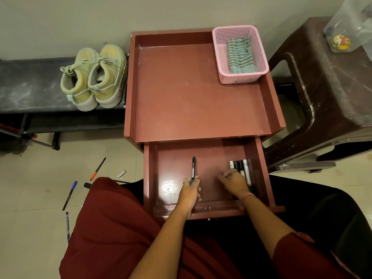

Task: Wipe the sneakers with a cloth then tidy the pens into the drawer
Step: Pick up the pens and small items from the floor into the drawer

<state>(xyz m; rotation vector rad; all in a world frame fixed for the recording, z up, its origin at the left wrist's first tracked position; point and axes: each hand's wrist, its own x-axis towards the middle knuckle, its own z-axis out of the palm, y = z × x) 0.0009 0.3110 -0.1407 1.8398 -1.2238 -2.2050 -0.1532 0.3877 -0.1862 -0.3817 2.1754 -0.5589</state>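
Note:
The red-brown drawer (253,158) is pulled open below the cabinet top. My left hand (190,191) pinches a dark pen with a green cap (193,166) upright over the drawer floor. My right hand (234,183), fingers curled, rests on a row of several markers (240,167) lying against the drawer's right side. A pair of pale yellow sneakers (94,77) stands on the dark bench at left. The striped grey cloth (240,55) lies folded in a pink basket (221,57). Three pens lie on the floor at left: an orange-tipped one (98,168), a blue-capped one (70,195), another blue one (67,226).
The cabinet top (191,93) has raised edges on three sides. A brown plastic stool (332,87) stands at right with a clear plastic bag on it. A small white cap (121,174) lies on the tiled floor. The dark bench (30,85) runs along the wall.

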